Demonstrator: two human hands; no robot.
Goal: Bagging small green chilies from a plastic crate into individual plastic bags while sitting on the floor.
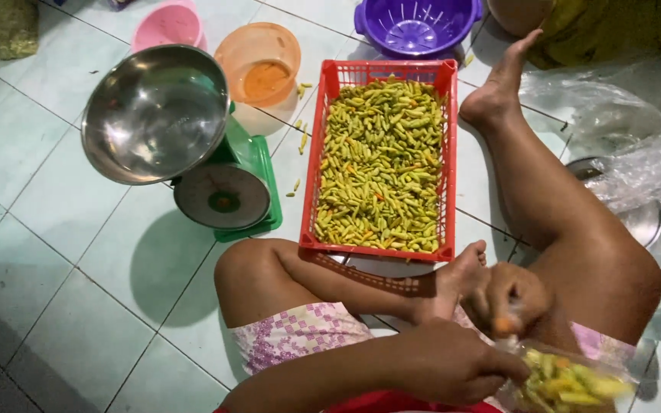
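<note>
Head view: I'm seated on a pale tiled floor, red crate of green chillies ahead, long axis pointing away. My left hand pinches the clear bag of chillies at lower right; my right hand, just above it, pinches an orange chilli.

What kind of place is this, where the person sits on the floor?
Probably a home or small shop floor used for sorting and packing produce: a tiled floor, a red crate full of small chillies, and a green weighing scale with a steel bowl.
</note>
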